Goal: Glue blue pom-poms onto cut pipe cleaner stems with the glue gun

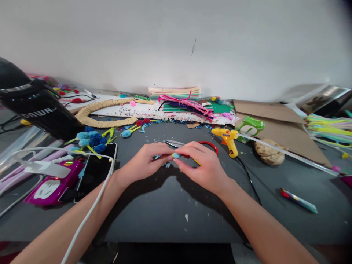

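Over the middle of the table, my left hand (147, 161) and my right hand (202, 163) meet, their fingers closed in a pinch. Between the fingertips is a small light-blue fuzzy piece (176, 156) with a bit of yellow-green; most of it is hidden. Just behind the hands lie scissors (173, 143) with a red handle, partly covered by my right hand. Light-blue scraps (167, 165) are scattered below the fingertips. Left of my left hand, blue and light-blue fuzzy balls on yellow-green stems (95, 140) rest in a cluster.
A yellow glue gun (227, 139) with a black cord stands to the right. Beyond it are a green tape dispenser (250, 128), cardboard (283, 135) and a marker-like tube (299, 201). At left are a black bottle (41, 106), a phone (95, 172) and a white cable (96, 201).
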Demonstrator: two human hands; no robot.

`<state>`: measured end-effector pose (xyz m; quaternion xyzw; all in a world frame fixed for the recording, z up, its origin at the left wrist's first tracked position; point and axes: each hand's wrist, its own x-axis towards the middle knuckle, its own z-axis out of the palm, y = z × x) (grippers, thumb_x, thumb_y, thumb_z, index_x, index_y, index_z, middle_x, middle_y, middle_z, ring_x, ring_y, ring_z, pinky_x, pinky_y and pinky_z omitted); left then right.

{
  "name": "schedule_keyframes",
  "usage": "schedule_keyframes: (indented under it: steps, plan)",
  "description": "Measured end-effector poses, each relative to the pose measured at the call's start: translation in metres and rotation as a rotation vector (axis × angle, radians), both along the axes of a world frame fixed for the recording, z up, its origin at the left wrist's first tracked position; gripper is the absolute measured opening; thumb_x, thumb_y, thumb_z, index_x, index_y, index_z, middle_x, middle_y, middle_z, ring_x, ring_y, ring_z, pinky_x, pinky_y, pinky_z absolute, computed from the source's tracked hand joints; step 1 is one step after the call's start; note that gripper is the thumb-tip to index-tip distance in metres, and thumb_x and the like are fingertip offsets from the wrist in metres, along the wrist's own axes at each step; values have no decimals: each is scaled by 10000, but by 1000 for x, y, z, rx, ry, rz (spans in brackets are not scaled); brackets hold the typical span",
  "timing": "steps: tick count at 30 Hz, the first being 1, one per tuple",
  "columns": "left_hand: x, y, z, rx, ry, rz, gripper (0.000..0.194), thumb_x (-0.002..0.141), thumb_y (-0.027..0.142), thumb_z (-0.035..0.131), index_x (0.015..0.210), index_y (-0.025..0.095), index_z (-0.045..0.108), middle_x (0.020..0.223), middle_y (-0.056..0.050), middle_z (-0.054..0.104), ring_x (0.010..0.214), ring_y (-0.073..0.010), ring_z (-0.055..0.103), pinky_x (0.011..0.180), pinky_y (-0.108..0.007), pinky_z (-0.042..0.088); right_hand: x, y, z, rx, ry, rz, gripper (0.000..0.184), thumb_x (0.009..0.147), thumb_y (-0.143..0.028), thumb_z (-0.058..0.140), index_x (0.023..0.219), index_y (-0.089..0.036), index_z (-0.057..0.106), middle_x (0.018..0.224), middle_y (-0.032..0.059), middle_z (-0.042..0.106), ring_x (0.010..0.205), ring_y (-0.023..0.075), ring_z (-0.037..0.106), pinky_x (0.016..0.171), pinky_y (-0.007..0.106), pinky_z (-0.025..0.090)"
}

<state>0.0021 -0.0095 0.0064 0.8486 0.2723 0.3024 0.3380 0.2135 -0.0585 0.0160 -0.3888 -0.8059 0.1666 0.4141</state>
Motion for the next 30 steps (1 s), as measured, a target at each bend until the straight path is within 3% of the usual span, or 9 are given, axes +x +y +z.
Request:
schedule_keyframes:
  steps: [20,25,30]
  plan:
    - [-6,2,0,152,193,18,216,925,143,516,1004,194,710,901,-50,690,834,-154,613,798,-274,415,1,2,-4,76,-93,46,171,918,-164,558,1043,-225,660,1006,68,669,925,176,634,849,322,532]
    - [-9,4,-1,251,198,74,212,942,196,523,1059,191,700,941,-64,697,869,-166,614,800,-285,402,2,3,-3,-39,-32,10,383,876,-217,649,1252,-243,586,1138,82,649,1048,211,616,938,360,512]
    - [-12,6,-2,330,219,98,232,959,201,498,1074,190,699,934,-61,696,861,-160,613,787,-283,392,2,6,-6,-157,25,-15,362,864,-258,675,1218,-228,604,1007,55,679,865,175,646,810,313,541]
